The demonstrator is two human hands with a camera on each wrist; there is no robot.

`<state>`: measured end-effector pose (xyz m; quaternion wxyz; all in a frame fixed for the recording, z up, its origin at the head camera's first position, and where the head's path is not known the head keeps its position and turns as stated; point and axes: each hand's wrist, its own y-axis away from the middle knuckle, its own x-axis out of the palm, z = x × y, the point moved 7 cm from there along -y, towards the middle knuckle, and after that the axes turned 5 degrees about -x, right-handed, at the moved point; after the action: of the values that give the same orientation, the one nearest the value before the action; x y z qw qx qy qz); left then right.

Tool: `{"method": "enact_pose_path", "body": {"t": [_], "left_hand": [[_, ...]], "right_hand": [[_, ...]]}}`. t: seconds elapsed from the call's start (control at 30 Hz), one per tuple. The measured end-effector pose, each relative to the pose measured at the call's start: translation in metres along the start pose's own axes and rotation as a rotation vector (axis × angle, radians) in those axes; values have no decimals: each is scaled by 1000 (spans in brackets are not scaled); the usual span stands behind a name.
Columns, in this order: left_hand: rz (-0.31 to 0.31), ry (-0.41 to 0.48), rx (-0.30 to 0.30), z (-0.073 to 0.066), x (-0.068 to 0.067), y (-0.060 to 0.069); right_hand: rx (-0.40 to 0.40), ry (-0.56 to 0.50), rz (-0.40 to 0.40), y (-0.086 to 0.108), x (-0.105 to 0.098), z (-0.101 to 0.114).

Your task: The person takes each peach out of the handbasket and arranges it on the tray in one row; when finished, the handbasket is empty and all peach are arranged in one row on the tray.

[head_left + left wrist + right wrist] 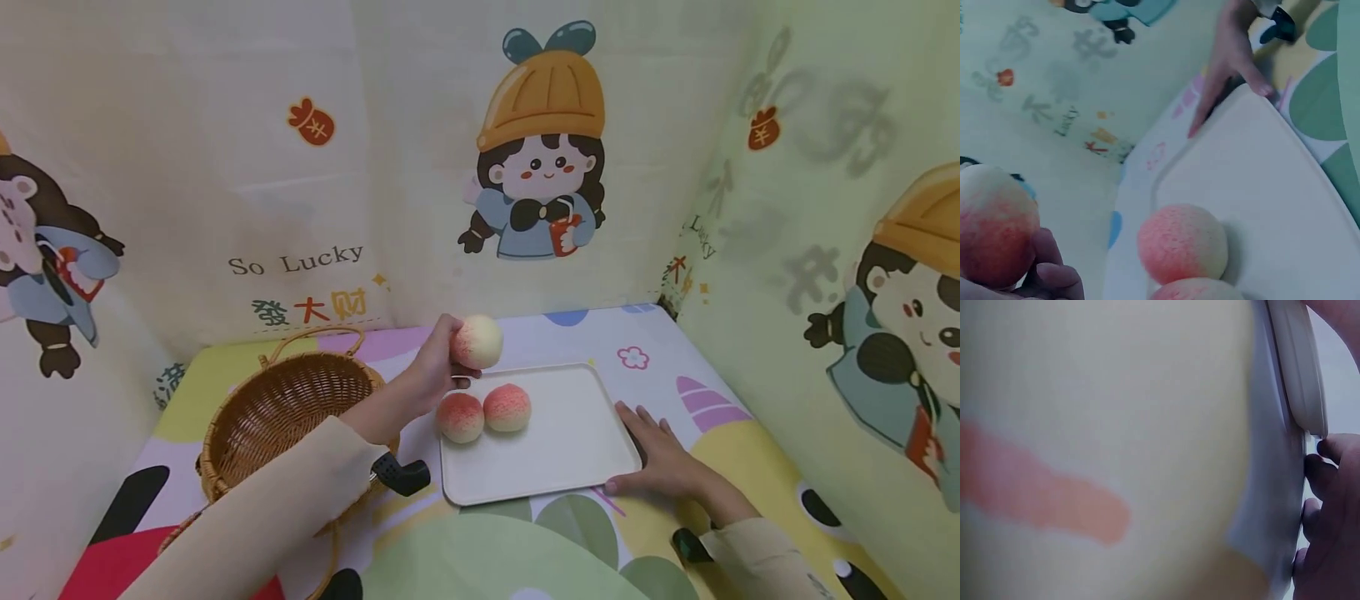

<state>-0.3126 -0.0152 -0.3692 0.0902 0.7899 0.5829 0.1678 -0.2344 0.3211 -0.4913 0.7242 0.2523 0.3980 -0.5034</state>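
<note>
The left grip [437, 360] was curled round a peach [483, 342] that seemed light, soft, best cupped mid-girth; the right grip [663, 460] lay spread at the tray's [570, 442] edge

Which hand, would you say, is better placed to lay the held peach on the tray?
Probably the left hand: it grips the peach near the far left corner of the white tray, while the right hand is at the tray's right edge, holding no peach.

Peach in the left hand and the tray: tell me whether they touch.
Apart. The left wrist view shows it: a strip of backdrop separates the peach from the tray.
</note>
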Motion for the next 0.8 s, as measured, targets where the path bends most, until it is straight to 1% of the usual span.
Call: {"method": "enact_pose_path", "body": {"t": [0.07,0.1,0.13,0.23,0.33,0.43,0.53,0.67,0.8], "left_hand": [[-29,-61,14,5,7,-8],[-40,-94,32,6,10,-12],[-59,-130,54,7,12,-15],[-119,-280,127,10,16,-24],[-163,-390,188,15,21,-31],[-162,-482,259,20,31,-36],[-142,-554,313,25,45,-41],[-121,-664,330,33,65,-44],[-142,-818,344,39,78,-49]], "right_hand": [[5,4,3,-1,1,0],[5,5,4,-1,2,0],[5,6,3,-1,2,1],[8,7,2,-2,1,1],[16,8,5,-1,0,1],[22,12,9,0,-1,2],[24,10,14,0,-2,2],[18,11,22,-1,-1,3],[11,13,28,-2,0,4]]}}
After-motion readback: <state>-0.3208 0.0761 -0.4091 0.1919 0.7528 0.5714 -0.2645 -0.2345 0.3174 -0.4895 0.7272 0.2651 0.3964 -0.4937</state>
